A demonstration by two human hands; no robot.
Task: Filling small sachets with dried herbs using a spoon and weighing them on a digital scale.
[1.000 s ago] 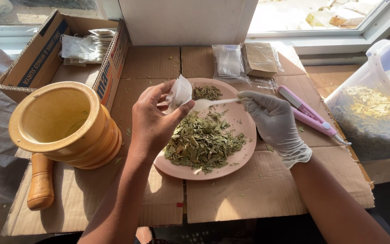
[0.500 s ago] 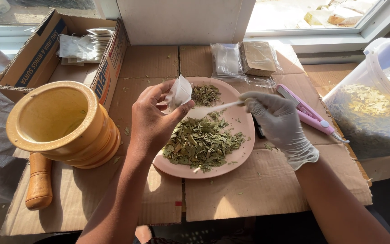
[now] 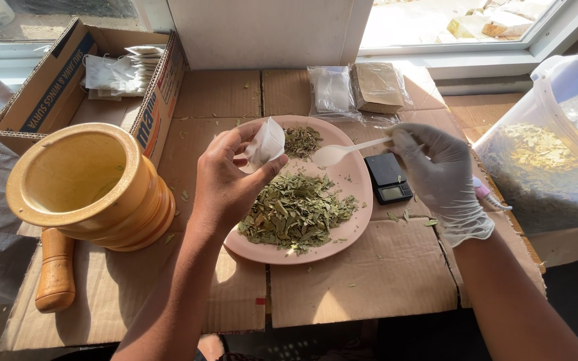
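Note:
My left hand (image 3: 227, 179) is bare and holds a small white paper sachet (image 3: 266, 143) above the pink plate (image 3: 351, 220). A heap of dried green leaves (image 3: 296, 212) lies on the plate, with a smaller heap (image 3: 302, 141) at its far side. My right hand (image 3: 440, 175), in a white glove, grips the handle of a white plastic spoon (image 3: 334, 154), whose empty bowl points toward the sachet. A small black pocket scale (image 3: 387, 178) sits just right of the plate, beside my right hand.
A yellow wooden mortar (image 3: 89, 187) and its pestle (image 3: 55, 271) stand at the left. Behind them is a cardboard box (image 3: 41, 100) holding several white sachets (image 3: 125, 70). Plastic packets (image 3: 359, 90) lie at the back. A plastic tub of dried leaves (image 3: 548, 160) stands at the right.
My right hand has drawn back to the right with the spoon, which uncovers the black scale. My left hand keeps the sachet over the plate.

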